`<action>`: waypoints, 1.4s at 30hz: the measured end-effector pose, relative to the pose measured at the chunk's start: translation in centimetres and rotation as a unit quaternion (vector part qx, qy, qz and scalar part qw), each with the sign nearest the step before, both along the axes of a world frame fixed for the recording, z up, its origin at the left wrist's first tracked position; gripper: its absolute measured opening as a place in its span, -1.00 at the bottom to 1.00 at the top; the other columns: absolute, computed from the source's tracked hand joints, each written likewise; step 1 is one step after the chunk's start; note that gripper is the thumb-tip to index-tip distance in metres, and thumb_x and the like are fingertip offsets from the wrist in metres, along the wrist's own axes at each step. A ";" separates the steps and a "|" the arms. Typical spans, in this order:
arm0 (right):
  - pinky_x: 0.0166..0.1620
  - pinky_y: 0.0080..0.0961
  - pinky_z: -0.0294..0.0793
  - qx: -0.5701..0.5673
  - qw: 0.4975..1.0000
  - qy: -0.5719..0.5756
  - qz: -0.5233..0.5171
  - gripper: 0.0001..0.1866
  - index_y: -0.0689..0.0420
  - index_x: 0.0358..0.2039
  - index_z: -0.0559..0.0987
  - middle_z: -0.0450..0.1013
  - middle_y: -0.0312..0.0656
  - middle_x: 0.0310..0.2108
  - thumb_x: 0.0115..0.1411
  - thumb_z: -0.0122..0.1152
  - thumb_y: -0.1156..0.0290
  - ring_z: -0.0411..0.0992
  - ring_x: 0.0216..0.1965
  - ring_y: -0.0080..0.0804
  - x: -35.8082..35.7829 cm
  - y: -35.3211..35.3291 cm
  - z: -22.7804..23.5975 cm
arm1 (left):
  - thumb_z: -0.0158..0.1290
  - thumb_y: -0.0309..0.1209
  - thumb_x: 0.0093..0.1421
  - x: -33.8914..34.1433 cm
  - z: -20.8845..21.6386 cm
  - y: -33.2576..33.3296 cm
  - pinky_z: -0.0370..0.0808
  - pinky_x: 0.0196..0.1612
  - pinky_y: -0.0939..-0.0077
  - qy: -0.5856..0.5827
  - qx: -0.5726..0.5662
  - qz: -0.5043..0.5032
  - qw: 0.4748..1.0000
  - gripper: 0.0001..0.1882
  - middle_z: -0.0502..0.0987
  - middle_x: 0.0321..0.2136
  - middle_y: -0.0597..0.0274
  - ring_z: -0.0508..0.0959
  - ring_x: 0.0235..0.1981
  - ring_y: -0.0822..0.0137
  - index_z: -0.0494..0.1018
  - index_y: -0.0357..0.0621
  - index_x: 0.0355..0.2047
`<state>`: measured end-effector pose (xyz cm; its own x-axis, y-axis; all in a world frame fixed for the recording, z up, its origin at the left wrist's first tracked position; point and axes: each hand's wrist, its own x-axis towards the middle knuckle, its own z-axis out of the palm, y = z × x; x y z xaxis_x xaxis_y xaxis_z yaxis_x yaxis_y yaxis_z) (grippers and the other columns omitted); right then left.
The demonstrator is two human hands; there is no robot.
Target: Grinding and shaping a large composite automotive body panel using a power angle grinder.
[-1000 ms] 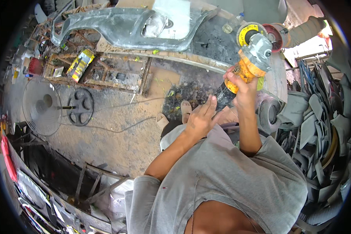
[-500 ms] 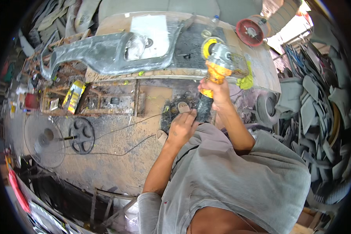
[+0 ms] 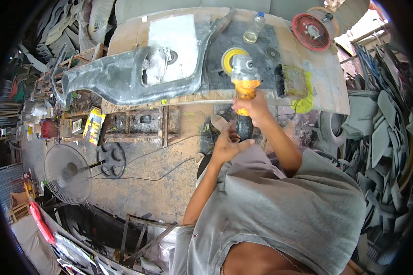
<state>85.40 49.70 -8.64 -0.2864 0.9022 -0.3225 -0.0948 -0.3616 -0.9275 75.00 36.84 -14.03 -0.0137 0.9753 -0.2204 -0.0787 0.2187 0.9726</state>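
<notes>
An orange and black angle grinder (image 3: 245, 87) with a round yellow disc (image 3: 234, 61) is held up in front of me, its head over the table edge. Around its orange front body my right hand (image 3: 256, 109) is closed. My left hand (image 3: 227, 146) cups the black rear end, fingers along its left side and thumb across the end. On the table left of the disc lies a long grey moulded panel (image 3: 110, 75), dusty with white powder. A crumpled whitish piece (image 3: 157, 66) sits at the panel's opening. A white sheet (image 3: 183, 36) lies beneath the panel.
A clear bottle with blue cap (image 3: 253, 30) and a red round fan (image 3: 311, 31) stand at the table's back. A yellow-green cloth (image 3: 303, 103) hangs off the front edge. A standing fan (image 3: 69, 174) and trailing cable (image 3: 165, 167) are left; grey panels (image 3: 376, 137) pile up right.
My view has shifted. The grinder has turned more upright and slightly leftward. My left hand has moved right and turned, its thumb now across the grinder's rear end; my right hand keeps hold.
</notes>
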 end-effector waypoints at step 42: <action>-0.28 -0.50 0.50 -0.010 0.883 -0.254 0.395 -0.51 0.26 -0.12 0.47 0.49 -0.19 -0.39 -0.15 0.33 0.58 0.50 -0.39 -0.46 -0.3 29.5 0.0 | 0.09 -0.22 0.22 12.8 -9.6 -35.5 0.37 -0.55 0.56 0.026 -0.513 0.477 0.713 -0.76 0.53 -0.56 0.34 0.45 -0.60 0.51 0.50 -0.14 -0.45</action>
<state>85.14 79.19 -8.65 -0.6380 0.4788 -0.6030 0.6199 -0.1451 -0.7711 87.85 1.38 -23.63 -0.5966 -0.1568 -0.7871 -0.6373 0.6886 0.3460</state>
